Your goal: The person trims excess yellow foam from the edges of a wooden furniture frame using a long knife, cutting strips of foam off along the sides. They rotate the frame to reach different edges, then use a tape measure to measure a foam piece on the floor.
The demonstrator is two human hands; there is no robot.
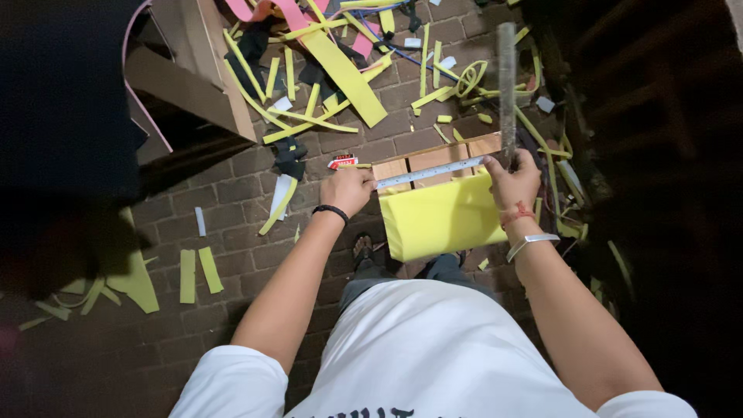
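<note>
A yellow foam sheet (441,217) lies over a wooden board (433,159) in front of me. A metal ruler (429,173) runs along the sheet's far edge. My left hand (347,188) presses down the ruler's left end, with a black band on its wrist. My right hand (511,179) rests at the ruler's right end and grips a long grey blade-like tool (507,77) that points away from me. That wrist carries a red thread and a metal bangle.
Yellow, pink and black foam strips (333,62) litter the brick floor (232,193) beyond the board and at the left. A wooden structure (193,70) stands at upper left. A small red-and-white object (342,162) lies by my left hand. The right side is dark.
</note>
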